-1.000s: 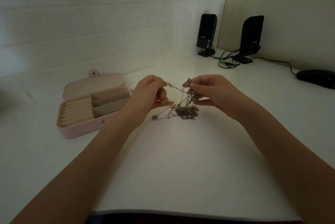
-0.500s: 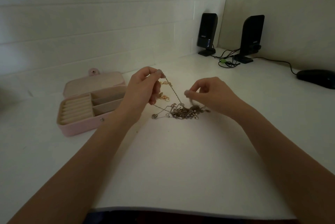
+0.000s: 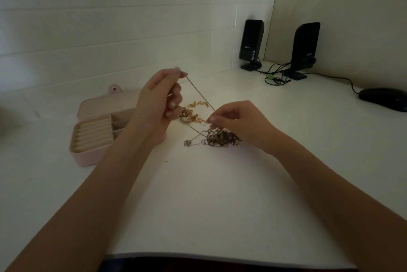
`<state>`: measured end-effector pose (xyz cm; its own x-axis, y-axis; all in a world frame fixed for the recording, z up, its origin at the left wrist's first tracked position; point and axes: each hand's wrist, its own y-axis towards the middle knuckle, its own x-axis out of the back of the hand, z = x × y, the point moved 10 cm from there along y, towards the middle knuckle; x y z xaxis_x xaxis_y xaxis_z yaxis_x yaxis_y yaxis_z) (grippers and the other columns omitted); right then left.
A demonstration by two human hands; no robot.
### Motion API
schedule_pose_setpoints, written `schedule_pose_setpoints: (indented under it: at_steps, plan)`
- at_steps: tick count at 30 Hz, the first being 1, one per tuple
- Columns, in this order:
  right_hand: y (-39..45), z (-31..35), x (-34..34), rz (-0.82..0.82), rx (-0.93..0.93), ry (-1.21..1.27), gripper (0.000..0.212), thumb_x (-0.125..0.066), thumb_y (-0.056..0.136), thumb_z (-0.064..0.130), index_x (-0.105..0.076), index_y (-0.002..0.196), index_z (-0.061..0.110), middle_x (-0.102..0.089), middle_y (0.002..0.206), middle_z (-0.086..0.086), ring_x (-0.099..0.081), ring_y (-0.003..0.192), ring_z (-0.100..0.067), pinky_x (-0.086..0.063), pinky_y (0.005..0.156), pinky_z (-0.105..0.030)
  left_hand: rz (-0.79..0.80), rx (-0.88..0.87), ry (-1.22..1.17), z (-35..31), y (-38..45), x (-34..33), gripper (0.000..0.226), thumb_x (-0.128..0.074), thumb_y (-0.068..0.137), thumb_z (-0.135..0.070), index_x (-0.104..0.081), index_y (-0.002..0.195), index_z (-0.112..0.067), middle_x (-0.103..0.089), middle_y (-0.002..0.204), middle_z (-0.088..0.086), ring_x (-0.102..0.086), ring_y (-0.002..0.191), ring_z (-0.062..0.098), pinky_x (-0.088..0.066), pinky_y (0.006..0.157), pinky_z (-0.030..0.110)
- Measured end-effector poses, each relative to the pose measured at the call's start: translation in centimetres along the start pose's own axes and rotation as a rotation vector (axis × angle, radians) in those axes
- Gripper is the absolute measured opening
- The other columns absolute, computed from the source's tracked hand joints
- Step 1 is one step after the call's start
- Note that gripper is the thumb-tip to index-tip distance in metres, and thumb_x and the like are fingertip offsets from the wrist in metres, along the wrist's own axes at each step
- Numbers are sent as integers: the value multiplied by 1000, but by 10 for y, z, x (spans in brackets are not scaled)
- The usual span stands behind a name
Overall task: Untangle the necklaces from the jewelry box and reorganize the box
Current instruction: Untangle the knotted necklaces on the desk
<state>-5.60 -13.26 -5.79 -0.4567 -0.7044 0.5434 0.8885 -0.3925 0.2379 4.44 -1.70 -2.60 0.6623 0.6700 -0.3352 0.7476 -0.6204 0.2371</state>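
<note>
A tangled clump of thin necklaces (image 3: 221,138) lies on the white table in the middle of the view. My left hand (image 3: 159,100) is raised and pinches one chain (image 3: 199,93) that runs taut down to the clump. My right hand (image 3: 237,121) hovers over the clump, its fingertips pinching strands at its top. A small heap of gold jewellery (image 3: 193,114) lies between my hands. The pink jewelry box (image 3: 88,153) stands open at the left, its ring rolls and compartments showing, partly hidden by my left forearm.
Two black speakers (image 3: 252,44) (image 3: 305,48) stand at the back right with tangled cables (image 3: 275,75) between them. A black mouse (image 3: 384,99) lies at the far right. A white tiled wall runs behind the table; the table's front edge is near my body.
My left hand rose and drew one chain up and left, pulling it taut. My right hand dropped onto the clump, which settled on the table. The gold heap came into view.
</note>
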Motion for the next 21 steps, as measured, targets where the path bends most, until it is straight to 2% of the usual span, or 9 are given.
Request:
schedule_pose_setpoints:
  at_steps: [3, 6, 9, 12, 15, 18, 21]
  plan:
    - [-1, -1, 30, -162, -29, 232, 10, -62, 91, 17, -72, 89, 18, -70, 70, 3, -65, 64, -7, -53, 69, -17, -98, -39, 100, -6, 3, 17, 17, -55, 95, -21, -60, 79, -17, -41, 53, -6, -27, 40, 4, -17, 33, 15]
    - [-3, -7, 50, -265, -68, 398, 13, -59, 93, 16, -71, 94, 12, -62, 63, -1, -62, 57, -12, -56, 67, -23, -177, -82, 248, -6, 2, 22, 16, -60, 92, -21, -64, 77, -17, -41, 50, -5, -28, 38, 4, -21, 34, 14]
    - [-7, -10, 66, -363, -88, 404, 12, -60, 93, 20, -72, 92, 17, -50, 59, -2, -49, 51, -9, -56, 63, -24, -215, -260, 605, -19, -2, 19, 13, -66, 88, -24, -67, 79, -14, -48, 49, -2, -40, 40, 2, -31, 43, 13]
    - [-9, -8, 74, -402, -72, 452, 12, -60, 93, 21, -71, 90, 20, -47, 60, -2, -45, 52, -6, -55, 61, -22, -164, -409, 937, -23, -7, 8, 17, -66, 87, -32, -66, 77, -18, -53, 54, -5, -45, 49, 8, -37, 54, 24]
    - [-10, -4, 79, -430, -48, 477, 12, -59, 94, 20, -70, 90, 19, -47, 59, -1, -45, 50, -5, -55, 61, -23, -70, -378, 1277, -13, -8, -3, 20, -61, 88, -42, -64, 79, -24, -56, 60, -8, -51, 59, 9, -39, 57, 27]
    - [-12, -2, 82, -450, -30, 488, 13, -58, 94, 18, -70, 88, 20, -48, 59, -2, -45, 50, -6, -56, 60, -22, 23, -321, 1433, -4, -8, -10, 23, -61, 86, -49, -68, 82, -28, -62, 70, -10, -54, 70, 8, -36, 58, 19]
    - [-12, -1, 83, -456, -7, 518, 14, -58, 94, 18, -70, 88, 20, -46, 58, -1, -45, 50, -7, -54, 59, -22, 95, -264, 1417, 2, -10, -13, 29, -62, 80, -59, -71, 80, -31, -65, 76, -11, -54, 71, 3, -35, 57, 19]
